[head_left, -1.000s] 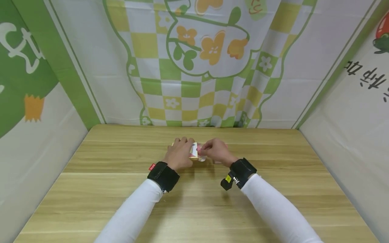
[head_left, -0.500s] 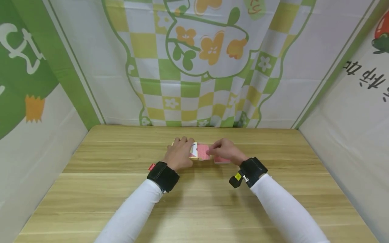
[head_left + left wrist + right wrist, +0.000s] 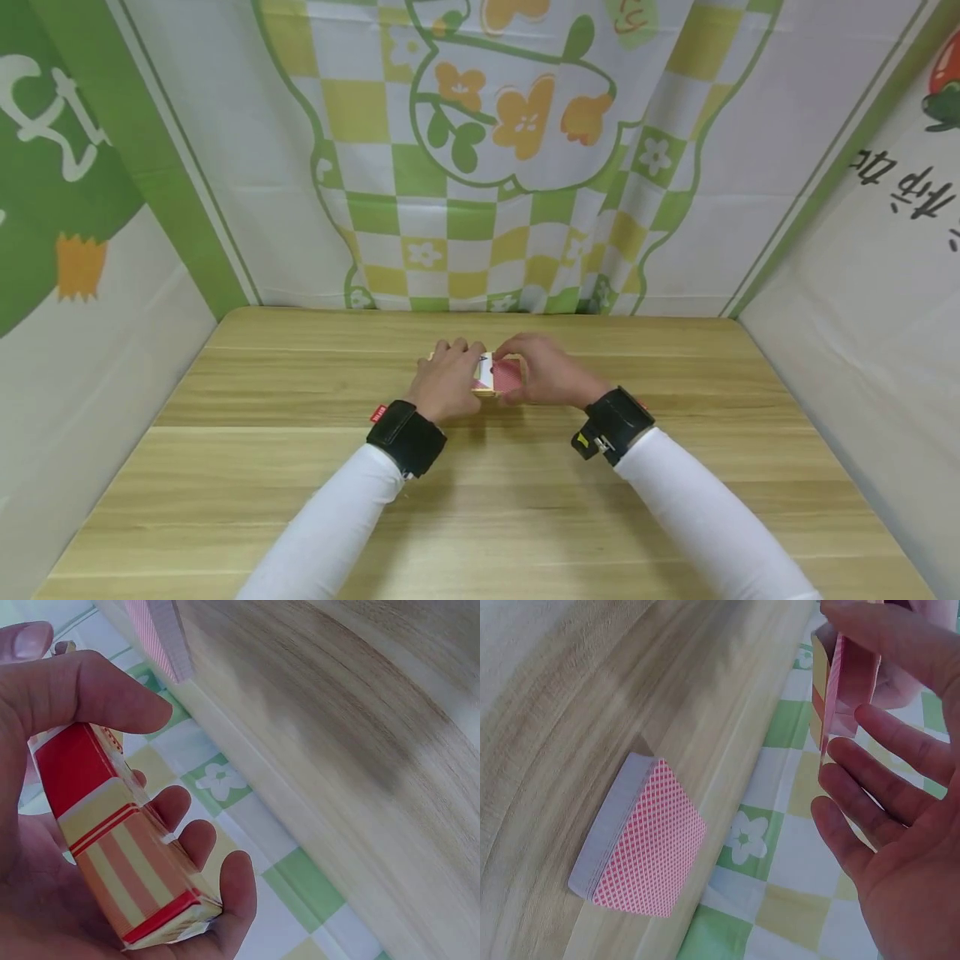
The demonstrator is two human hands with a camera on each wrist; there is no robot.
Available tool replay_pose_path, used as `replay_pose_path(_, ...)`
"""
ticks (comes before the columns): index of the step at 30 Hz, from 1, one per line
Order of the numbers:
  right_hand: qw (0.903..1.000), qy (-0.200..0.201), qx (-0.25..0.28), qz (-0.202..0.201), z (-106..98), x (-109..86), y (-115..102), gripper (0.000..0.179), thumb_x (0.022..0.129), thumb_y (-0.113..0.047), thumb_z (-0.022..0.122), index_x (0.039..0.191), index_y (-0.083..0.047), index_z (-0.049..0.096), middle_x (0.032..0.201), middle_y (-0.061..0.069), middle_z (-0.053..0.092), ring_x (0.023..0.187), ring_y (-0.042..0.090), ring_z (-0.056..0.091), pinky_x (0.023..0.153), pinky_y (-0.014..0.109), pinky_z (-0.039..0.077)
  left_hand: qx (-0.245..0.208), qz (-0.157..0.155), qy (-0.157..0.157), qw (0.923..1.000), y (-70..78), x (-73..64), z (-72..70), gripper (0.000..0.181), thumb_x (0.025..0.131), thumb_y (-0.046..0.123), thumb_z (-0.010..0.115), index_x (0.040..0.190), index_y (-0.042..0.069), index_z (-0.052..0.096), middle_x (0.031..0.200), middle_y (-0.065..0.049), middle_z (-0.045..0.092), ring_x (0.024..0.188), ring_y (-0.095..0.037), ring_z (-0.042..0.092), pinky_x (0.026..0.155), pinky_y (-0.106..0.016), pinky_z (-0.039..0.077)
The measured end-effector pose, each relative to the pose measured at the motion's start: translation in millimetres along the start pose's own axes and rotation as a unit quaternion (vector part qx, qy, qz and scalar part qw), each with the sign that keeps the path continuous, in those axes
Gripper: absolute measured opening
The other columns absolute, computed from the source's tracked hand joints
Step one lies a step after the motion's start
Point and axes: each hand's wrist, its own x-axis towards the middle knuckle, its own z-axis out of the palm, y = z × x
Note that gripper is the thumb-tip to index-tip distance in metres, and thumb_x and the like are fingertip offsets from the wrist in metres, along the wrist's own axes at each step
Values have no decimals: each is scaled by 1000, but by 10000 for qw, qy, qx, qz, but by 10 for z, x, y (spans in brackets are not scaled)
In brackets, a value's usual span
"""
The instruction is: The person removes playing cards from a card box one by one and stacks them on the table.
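My left hand [image 3: 447, 379] grips a small card box [image 3: 112, 840] with red, cream and orange stripes, thumb on one side and fingers on the other. From the box's right end sticks a playing card [image 3: 507, 375] with a red patterned back. My right hand [image 3: 551, 375] holds the card by its edges, thumb and a finger at opposite sides, its other fingers spread loosely. In the right wrist view the card [image 3: 836, 682] stands at the box's open mouth. A deck of playing cards [image 3: 652, 844] lies on the table beside my right hand; the head view hides it.
The wooden table [image 3: 480, 500] reaches back to a green and yellow checked curtain [image 3: 480, 217]. Printed cloth walls [image 3: 862, 333] close off both sides. Black straps [image 3: 405, 437] circle both wrists.
My right hand first drew back rightward from the box, baring the card and part of the deck. Now it has come in again around the card's edges. My left hand has barely moved.
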Motion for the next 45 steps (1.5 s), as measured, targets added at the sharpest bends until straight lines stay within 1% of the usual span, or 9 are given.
replay_pose_path(3,10000,-30,6,30,2,3,-23,58,68,-20,94,119,-4,69,115,8,68,104,25,62,88,40,50,0,-12,-39,10000,5,1,4,66,71,13,80,133,8,57,117,-12,59,108,-36,52,84,-62,48)
replay_pose_path(6,10000,-19,-11,23,5,-5,-9,58,69,-19,94,119,-4,70,114,7,69,102,24,62,87,39,50,-19,-3,-8,10000,4,-4,6,67,71,13,81,133,8,57,118,-13,59,108,-36,52,84,-62,48)
replay_pose_path(13,9999,-17,-6,-129,-14,-32,41,55,69,-20,94,117,-6,71,117,7,69,108,25,62,92,41,50,-51,5,12,10000,11,-23,-15,71,71,11,81,137,7,55,124,-15,59,114,-39,52,88,-66,46)
replay_pose_path(20,9995,-101,-126,-265,-30,-35,6,44,74,-20,91,114,-11,74,112,3,70,102,21,62,85,38,50,3,101,104,9999,35,-40,-33,68,70,11,81,133,7,57,118,-14,59,109,-36,53,84,-63,48)
replay_pose_path(25,9996,-104,-78,-253,-33,-63,46,41,75,-18,91,111,-8,74,113,5,70,106,23,62,91,41,49,67,84,167,9998,11,-46,-32,69,70,10,80,134,7,56,119,-14,59,109,-36,53,85,-62,48)
replay_pose_path(33,9997,-112,194,58,-81,-153,160,42,74,-11,89,113,-5,73,114,6,69,111,27,60,98,45,47,-39,-51,211,9998,-117,-53,-41,70,71,7,76,138,6,55,124,-16,58,115,-40,52,86,-65,47)
replay_pose_path(37,9990,-55,218,381,-121,-209,223,43,74,-11,89,113,-5,73,112,7,68,106,27,60,92,44,49,-74,-95,313,9994,-209,-50,-24,70,70,7,75,137,6,55,122,-17,59,113,-41,52,84,-66,47)
replay_pose_path(42,9956,88,182,917,-142,-249,288,44,75,-20,89,114,-5,73,105,8,67,96,27,57,82,41,48,-108,-221,354,9991,-298,-46,-14,71,70,7,73,138,5,54,124,-19,57,115,-43,51,84,-68,47)
replay_pose_path(45,9928,221,101,1170,-139,-256,321,44,76,-22,88,113,-3,73,105,10,67,97,29,57,84,42,48,-147,-292,374,9988,-339,-48,-10,71,70,7,74,138,5,54,125,-19,57,116,-44,50,85,-68,46)
